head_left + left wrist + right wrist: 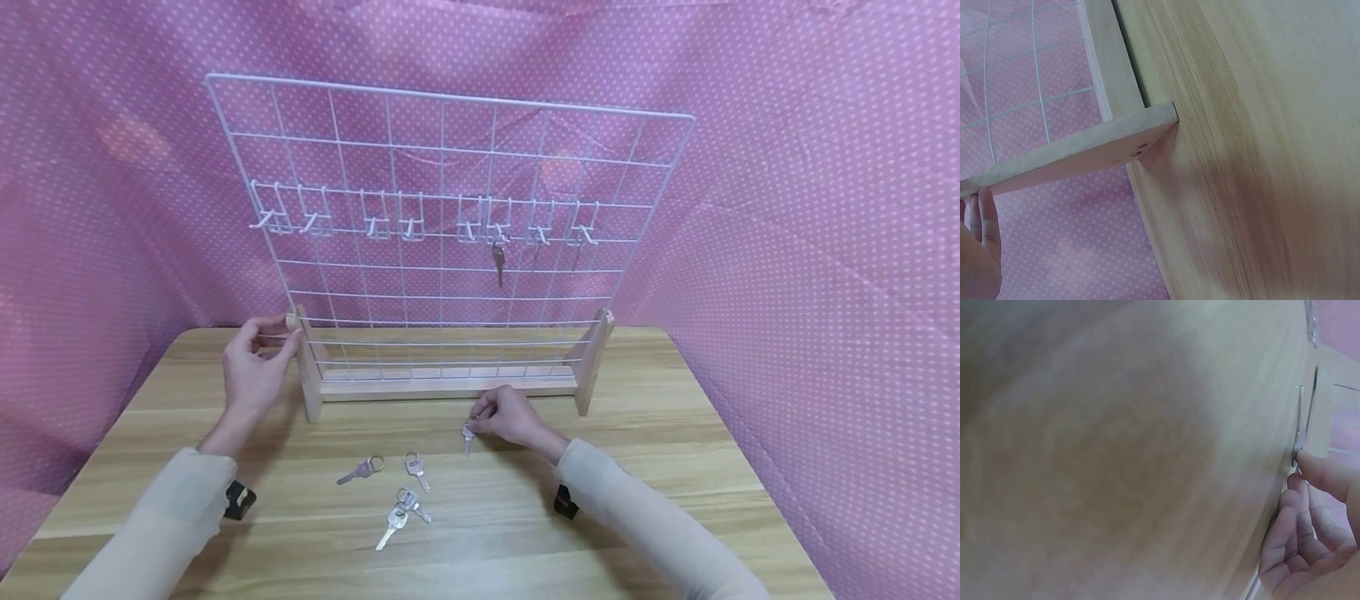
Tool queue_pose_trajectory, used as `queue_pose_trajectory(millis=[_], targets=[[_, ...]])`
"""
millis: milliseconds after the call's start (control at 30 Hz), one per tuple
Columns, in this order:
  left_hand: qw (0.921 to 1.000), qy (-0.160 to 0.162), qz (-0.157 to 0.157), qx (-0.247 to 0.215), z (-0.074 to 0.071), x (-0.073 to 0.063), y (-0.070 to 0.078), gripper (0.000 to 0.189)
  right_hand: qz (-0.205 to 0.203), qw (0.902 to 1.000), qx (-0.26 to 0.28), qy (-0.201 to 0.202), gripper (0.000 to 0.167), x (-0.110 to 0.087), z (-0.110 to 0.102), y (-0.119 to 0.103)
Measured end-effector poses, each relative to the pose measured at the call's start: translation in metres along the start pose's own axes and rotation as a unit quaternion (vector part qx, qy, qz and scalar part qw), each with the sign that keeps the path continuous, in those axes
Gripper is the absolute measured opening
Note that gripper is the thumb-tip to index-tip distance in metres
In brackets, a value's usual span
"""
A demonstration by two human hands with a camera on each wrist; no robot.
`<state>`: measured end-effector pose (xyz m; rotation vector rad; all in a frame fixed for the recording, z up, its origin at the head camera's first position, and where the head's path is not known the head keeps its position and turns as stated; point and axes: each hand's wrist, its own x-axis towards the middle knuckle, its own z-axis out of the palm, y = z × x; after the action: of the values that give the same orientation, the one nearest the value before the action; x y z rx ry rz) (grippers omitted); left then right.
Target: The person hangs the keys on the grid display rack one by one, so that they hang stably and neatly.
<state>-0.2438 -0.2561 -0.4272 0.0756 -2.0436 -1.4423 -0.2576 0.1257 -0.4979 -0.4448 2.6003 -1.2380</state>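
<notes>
My left hand [249, 371] pinches the upper end of the left wooden side post [309, 379] of a rack with a white wire grid. In the left wrist view, the fingers [989, 219] bear against that post's edge. My right hand [513, 414] pinches a small silver key [467, 439] by its ring end, low over the table before the rack's base. Its blade points toward me; the right wrist view shows the key [1299, 428] at the thumb and fingertip. To its left lie several loose keys with rings, among them a key [393, 525] nearest me.
White hooks [372, 227] line one row of the wire grid [442, 150]. A key [498, 262] hangs from a hook right of centre, with thin edge-on keys on the hooks farther right. The wooden table [675, 467] meets pink dotted cloth [810, 250] behind and beside it.
</notes>
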Motion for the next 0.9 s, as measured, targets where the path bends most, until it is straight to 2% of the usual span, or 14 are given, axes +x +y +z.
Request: queue_pose_trajectory(millis=[133,300,633,900], targets=[[1.0000,-0.003,0.000,-0.002,-0.001,0.000,0.000,0.032,0.009,0.9997,0.022,-0.003,0.010,-0.001,-0.001,0.001],[0.9999,-0.003,0.004,-0.010,-0.001,-0.001,0.002,0.031,0.002,0.9991,0.042,0.002,0.005,-0.004,-0.006,-0.001],[1.0000,-0.002,-0.001,-0.010,0.000,0.000,0.003,0.032,-0.001,0.9946,0.093,0.046,0.009,-0.012,-0.020,-0.014],[0.9999,-0.006,-0.005,-0.015,0.000,0.000,0.001,0.033,-0.005,0.9840,0.156,0.085,0.015,-0.021,-0.041,-0.036]])
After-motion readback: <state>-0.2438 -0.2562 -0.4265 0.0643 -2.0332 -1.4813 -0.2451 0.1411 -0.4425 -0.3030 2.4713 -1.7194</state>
